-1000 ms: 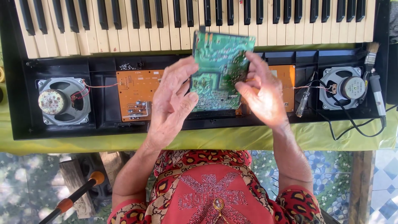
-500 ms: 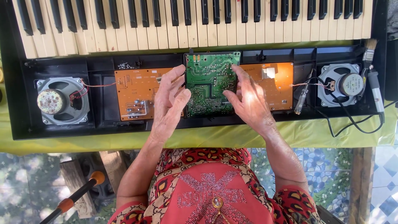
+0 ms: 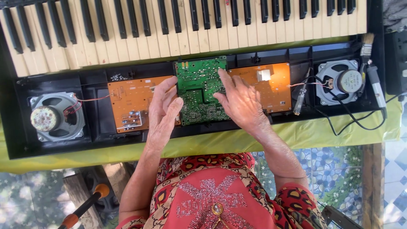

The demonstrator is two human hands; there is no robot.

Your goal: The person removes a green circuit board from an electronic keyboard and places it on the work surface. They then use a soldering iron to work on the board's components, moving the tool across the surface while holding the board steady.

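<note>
A green circuit board (image 3: 198, 87) lies flat in the middle bay of an opened black keyboard case (image 3: 101, 133), between two orange boards (image 3: 131, 104) (image 3: 271, 87). My left hand (image 3: 163, 112) rests at the green board's left edge, fingers extended and touching it. Over the board's right part lies my right hand (image 3: 239, 99), fingers spread and pressing down on it. Neither hand grips anything.
Cream and black keys (image 3: 178, 25) run along the top. A speaker (image 3: 53, 118) sits at the left, another (image 3: 343, 81) at the right with red and black wires. A screwdriver (image 3: 300, 99), a paintbrush (image 3: 366, 44) and a yellow-green cloth (image 3: 237, 140) are nearby.
A second ago both hands held the green board tilted up above the case. It has since been lowered flat into the middle bay, and the hands now rest on it.
</note>
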